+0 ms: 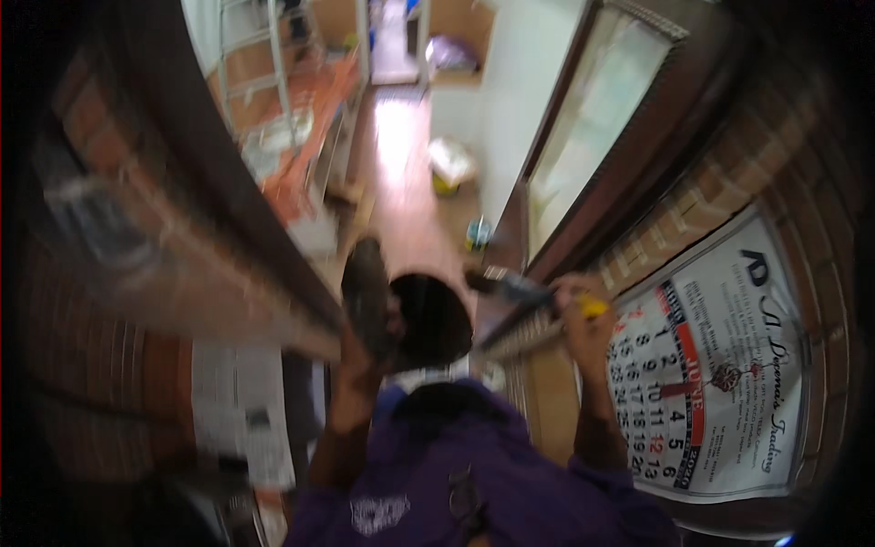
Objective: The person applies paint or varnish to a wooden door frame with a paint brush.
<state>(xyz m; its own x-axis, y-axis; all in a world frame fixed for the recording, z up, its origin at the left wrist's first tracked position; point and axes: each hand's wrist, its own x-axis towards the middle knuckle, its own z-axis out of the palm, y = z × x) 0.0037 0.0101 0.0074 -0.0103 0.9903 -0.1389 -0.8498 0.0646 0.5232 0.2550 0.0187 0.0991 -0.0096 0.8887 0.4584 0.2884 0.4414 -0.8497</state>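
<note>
My left hand (362,351) is raised in front of my body, closed around a long, dark brownish object (366,287) that points up and away from me; blur hides its kind. Just to its right is a round, glossy black thing (436,319); whether the hand touches it, I cannot tell. My right hand (583,314) is closed on a slim hand tool (519,287) with a yellow handle end, a grey-blue middle and a dark tip. The tool's tip points left, toward the black round thing, with a gap between them. Blur hides its exact kind.
Dark wooden frames (214,182) rise on both sides of me. A large wall calendar (720,365) hangs on the brick-patterned right wall. Beyond lies a reddish floor (401,173), with a ladder (251,55) at the left and a white-topped container (451,164) by the wall.
</note>
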